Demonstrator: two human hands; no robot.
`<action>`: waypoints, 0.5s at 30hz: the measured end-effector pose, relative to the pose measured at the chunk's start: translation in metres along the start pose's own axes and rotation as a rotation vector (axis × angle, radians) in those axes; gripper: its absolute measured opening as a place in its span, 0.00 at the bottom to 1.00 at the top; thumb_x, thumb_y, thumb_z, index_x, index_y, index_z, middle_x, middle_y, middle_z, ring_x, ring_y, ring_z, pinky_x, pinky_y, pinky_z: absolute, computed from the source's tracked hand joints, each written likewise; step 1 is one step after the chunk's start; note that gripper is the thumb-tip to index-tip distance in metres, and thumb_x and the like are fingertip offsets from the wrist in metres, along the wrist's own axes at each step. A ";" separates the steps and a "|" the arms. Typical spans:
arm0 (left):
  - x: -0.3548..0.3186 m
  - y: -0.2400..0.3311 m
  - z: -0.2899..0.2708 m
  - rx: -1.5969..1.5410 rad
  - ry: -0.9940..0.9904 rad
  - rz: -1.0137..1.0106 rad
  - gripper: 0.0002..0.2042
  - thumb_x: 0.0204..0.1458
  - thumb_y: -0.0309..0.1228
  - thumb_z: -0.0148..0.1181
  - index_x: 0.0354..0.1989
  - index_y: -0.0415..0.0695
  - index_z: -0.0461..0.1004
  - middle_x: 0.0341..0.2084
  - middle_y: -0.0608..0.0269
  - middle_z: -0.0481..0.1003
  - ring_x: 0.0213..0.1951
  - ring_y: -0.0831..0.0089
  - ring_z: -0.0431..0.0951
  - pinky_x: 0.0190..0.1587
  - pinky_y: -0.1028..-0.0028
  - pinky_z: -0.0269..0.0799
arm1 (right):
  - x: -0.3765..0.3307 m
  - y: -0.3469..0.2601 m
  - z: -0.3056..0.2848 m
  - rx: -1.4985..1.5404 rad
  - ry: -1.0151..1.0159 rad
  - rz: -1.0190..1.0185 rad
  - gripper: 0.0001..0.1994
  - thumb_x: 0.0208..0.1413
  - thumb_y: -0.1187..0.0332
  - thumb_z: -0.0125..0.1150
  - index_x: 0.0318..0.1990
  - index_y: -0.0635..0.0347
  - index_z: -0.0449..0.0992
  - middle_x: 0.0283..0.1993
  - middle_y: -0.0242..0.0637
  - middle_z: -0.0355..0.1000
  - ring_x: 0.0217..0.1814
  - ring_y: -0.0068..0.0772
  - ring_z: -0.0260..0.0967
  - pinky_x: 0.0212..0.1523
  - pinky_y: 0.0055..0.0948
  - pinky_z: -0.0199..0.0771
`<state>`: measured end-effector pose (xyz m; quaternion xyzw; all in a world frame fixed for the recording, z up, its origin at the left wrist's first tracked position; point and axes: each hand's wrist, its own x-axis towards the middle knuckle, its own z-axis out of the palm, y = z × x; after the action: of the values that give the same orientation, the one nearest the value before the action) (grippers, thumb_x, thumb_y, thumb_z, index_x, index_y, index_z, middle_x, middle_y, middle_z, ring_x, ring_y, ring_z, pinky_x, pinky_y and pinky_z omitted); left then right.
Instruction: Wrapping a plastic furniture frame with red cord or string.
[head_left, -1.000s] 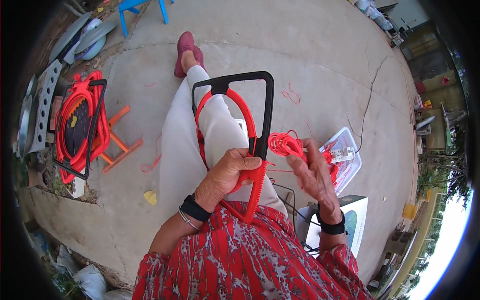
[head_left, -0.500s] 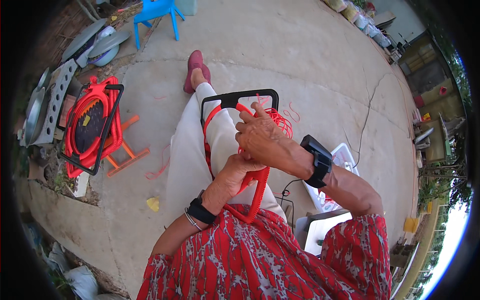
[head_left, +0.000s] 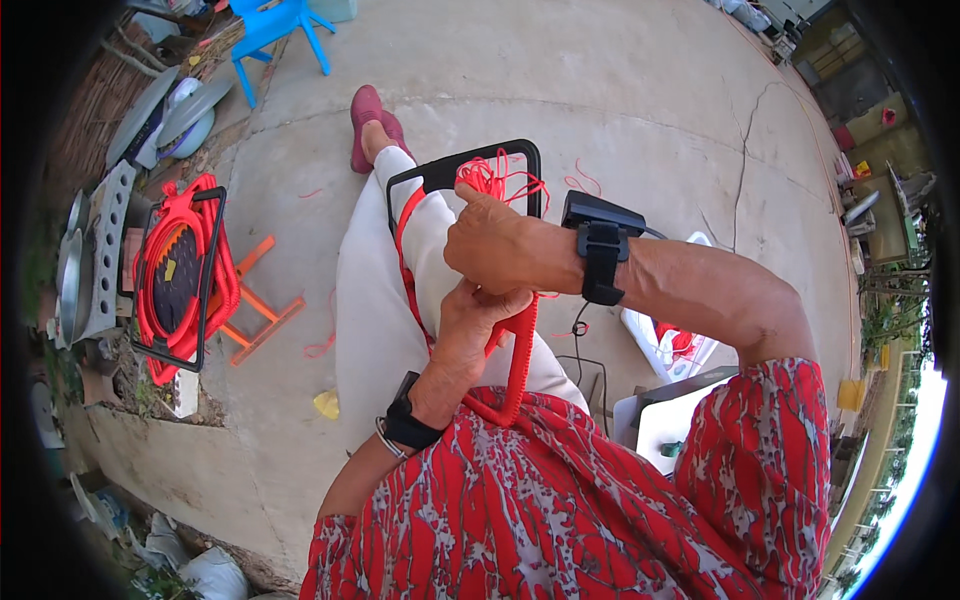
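Over the lap: frame (head_left: pixel 470 240) stood upright, wound with red cord (head_left: pixel 520 350).
Left hand (head_left: pixel 478 318): closed around the frame's red side, below the right.
Right hand (head_left: pixel 495 245): pinched loose cord (head_left: pixel 495 178) at the top bar.
Handling: frame looked light and stiff; cord soft, tangle-prone; best gripped by the side.

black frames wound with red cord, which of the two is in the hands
The black frame wound with red cord on the lap, gripped by both hands; the other frame lies on the ground, untouched.
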<state>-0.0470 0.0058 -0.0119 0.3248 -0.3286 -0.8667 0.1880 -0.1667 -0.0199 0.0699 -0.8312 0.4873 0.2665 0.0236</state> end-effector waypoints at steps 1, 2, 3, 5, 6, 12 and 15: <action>0.000 0.000 0.000 0.006 -0.021 -0.039 0.17 0.43 0.28 0.70 0.40 0.41 0.72 0.27 0.65 0.75 0.23 0.81 0.72 0.17 0.82 0.59 | -0.001 0.001 0.002 0.012 0.003 0.006 0.07 0.40 0.64 0.61 0.21 0.57 0.77 0.23 0.34 0.74 0.29 0.36 0.73 0.60 0.37 0.54; 0.000 0.000 -0.001 0.014 -0.019 -0.048 0.17 0.43 0.28 0.70 0.40 0.41 0.72 0.27 0.65 0.75 0.23 0.81 0.72 0.17 0.82 0.59 | -0.001 0.002 0.003 0.106 0.000 -0.013 0.07 0.40 0.64 0.61 0.23 0.58 0.77 0.23 0.35 0.74 0.30 0.37 0.73 0.61 0.36 0.54; 0.001 -0.002 -0.002 0.010 -0.028 -0.068 0.16 0.44 0.28 0.70 0.40 0.41 0.72 0.27 0.66 0.75 0.23 0.82 0.72 0.17 0.82 0.59 | -0.001 0.002 0.005 0.199 -0.003 -0.032 0.08 0.40 0.64 0.61 0.25 0.59 0.76 0.23 0.36 0.74 0.31 0.38 0.74 0.61 0.36 0.55; 0.003 -0.003 -0.005 0.012 -0.035 -0.095 0.15 0.44 0.29 0.69 0.39 0.41 0.73 0.27 0.67 0.76 0.23 0.83 0.71 0.18 0.82 0.59 | -0.008 0.001 0.009 0.193 0.082 -0.017 0.08 0.41 0.65 0.61 0.27 0.59 0.76 0.23 0.34 0.73 0.31 0.38 0.73 0.60 0.36 0.55; 0.005 -0.003 -0.008 0.018 -0.071 -0.103 0.15 0.46 0.28 0.68 0.41 0.41 0.72 0.31 0.66 0.76 0.28 0.81 0.74 0.25 0.81 0.65 | -0.012 0.002 0.010 0.176 0.163 -0.005 0.08 0.41 0.66 0.61 0.28 0.59 0.75 0.23 0.33 0.73 0.31 0.39 0.73 0.60 0.35 0.56; 0.002 0.006 -0.012 0.004 -0.127 -0.093 0.15 0.49 0.31 0.65 0.44 0.43 0.71 0.33 0.64 0.77 0.32 0.82 0.75 0.27 0.82 0.67 | -0.070 0.005 -0.024 0.678 0.757 0.155 0.08 0.43 0.66 0.65 0.25 0.60 0.73 0.21 0.35 0.68 0.28 0.38 0.68 0.37 0.34 0.63; 0.003 0.007 -0.011 -0.003 -0.191 -0.171 0.15 0.51 0.31 0.64 0.45 0.43 0.71 0.32 0.63 0.77 0.30 0.83 0.74 0.25 0.83 0.65 | -0.114 0.004 0.004 1.091 0.302 0.617 0.12 0.55 0.63 0.60 0.27 0.63 0.75 0.26 0.38 0.72 0.27 0.25 0.68 0.26 0.29 0.63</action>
<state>-0.0404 -0.0061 -0.0144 0.2675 -0.3149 -0.9070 0.0815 -0.2148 0.0699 0.1206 -0.5498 0.7673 -0.1452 0.2964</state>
